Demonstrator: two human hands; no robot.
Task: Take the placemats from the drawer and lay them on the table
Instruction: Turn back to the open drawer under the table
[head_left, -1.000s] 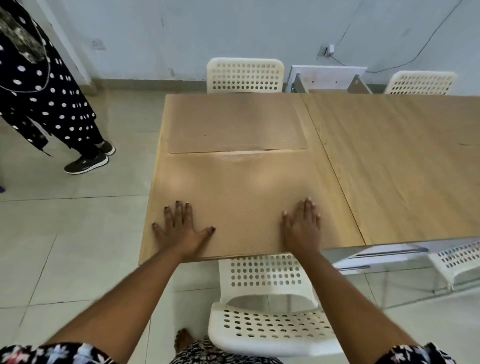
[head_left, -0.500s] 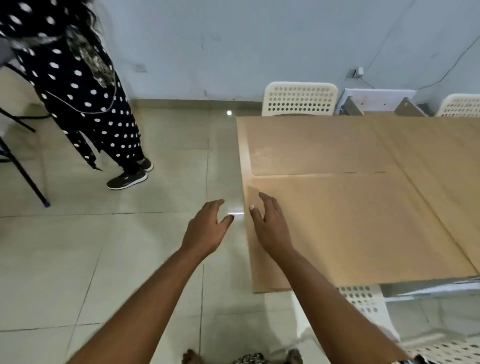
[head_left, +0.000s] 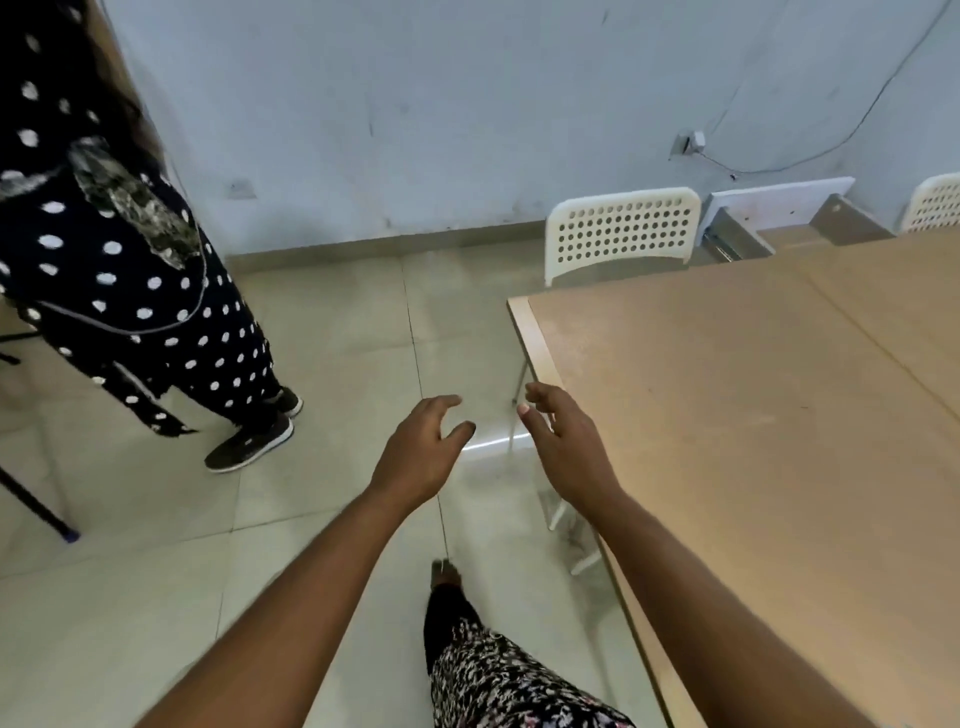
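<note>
Both hands are hanging in the air with nothing in them: the left hand (head_left: 423, 449) is floating over the tiled floor (head_left: 322, 364) with its fingers loosely curled and spread, and the right hand (head_left: 563, 441) is hovering at the near-left edge of the table (head_left: 517, 312), its fingers parted and relaxed, thumb pointing toward the left hand. To the right of the right fingers a tan placemat (head_left: 727, 441) is lying flat on the tabletop, reaching almost to the table's left edge; whether it is one mat or several is hard to tell at this angle, though a diagonal line further right is suggesting either another mat's edge or a joint in the tabletop. Beyond the fingertips, a white perforated chair (head_left: 621, 231) is standing at the far side of the table, and just right of it a white drawer (head_left: 769, 202) appears to be pulled out. Left of the left fingers another person in a polka-dot outfit (head_left: 119, 291) is standing on the floor. Judging from this, the person is probably moving around the table's end, perhaps toward that drawer for another mat. To do that well, the hands should be staying open and ready, the walker should be giving the table corner and the bystander room, and the next mat should be lifted flat by two edges so it is not creasing.
</note>
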